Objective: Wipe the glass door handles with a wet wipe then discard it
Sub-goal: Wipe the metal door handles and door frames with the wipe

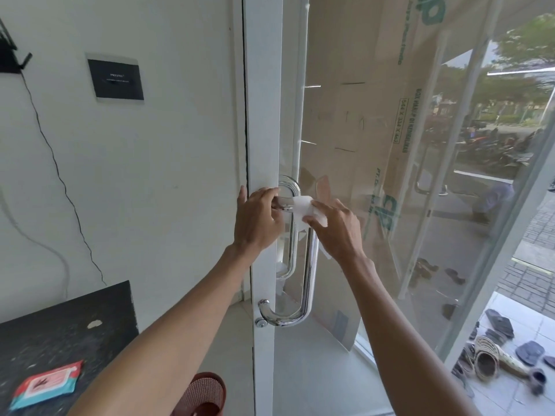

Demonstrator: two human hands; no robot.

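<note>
White wall (165, 163) fills the scene from 9 to 11 o'clock, ended by the white door frame (262, 115) that runs top to bottom through the centre. To the frame's right, the glass door (345, 130) is seen, with cardboard sheeting behind it and a paved outdoor area at 3 o'clock. A chrome handle (309, 283) is fixed along the glass just beside the frame edge, curving back to the frame at its lower end above a small lock cylinder (261, 323).

The left hand (258, 219) is laid over the frame edge, its fingers (277, 202) curled round the top bend of the handle. The right hand (336, 228) is set just right of it, its fingers pinching the white wet wipe (303, 207), which is pressed against the upper handle bar between both hands.

At 8 o'clock a dark counter (60, 331) is seen, carrying a wipes pack (45, 384) near its front edge. A reddish-brown mesh basket (204, 394) stands at 6 o'clock, close to the frame's foot. Open floor is left between the door and an outer glass panel (492, 235) at 4 o'clock, where sandals (510, 340) lie scattered.
</note>
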